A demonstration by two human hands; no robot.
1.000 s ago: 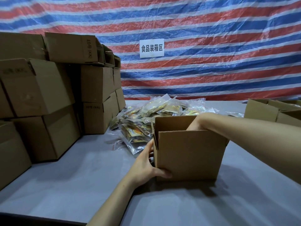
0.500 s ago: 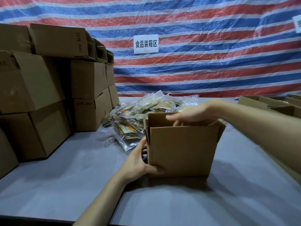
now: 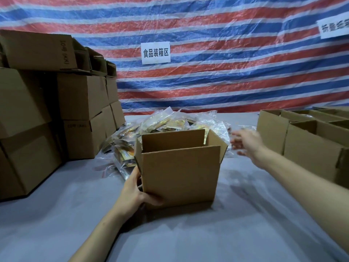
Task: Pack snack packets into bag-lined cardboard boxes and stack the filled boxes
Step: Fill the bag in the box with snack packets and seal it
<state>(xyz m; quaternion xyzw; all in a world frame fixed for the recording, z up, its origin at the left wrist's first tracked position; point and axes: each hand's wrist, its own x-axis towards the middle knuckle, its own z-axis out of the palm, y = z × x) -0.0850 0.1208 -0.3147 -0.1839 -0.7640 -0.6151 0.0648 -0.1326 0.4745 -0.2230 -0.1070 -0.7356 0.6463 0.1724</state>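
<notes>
An open cardboard box point(image 3: 179, 173) stood on a grey table point(image 3: 56, 214), the left hand point(image 3: 135, 191) gripping its lower left corner. The right hand point(image 3: 245, 141), blurred, fingers spread, held nothing beside snack packets point(image 3: 170, 121) piled behind the box.

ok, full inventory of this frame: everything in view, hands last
open box: one, brown, table centre, flaps up
snack packets: a pile, clear and gold, behind the open box
stacked boxes: many, brown, left side
open-topped boxes: several, brown, right edge
table: one, grey
tarp: one, red-white-blue stripes, backdrop
signs: two, white, on the tarp
left hand: one, grips the open box's lower left corner
right hand: one, open, blurred, right of the open box
</notes>
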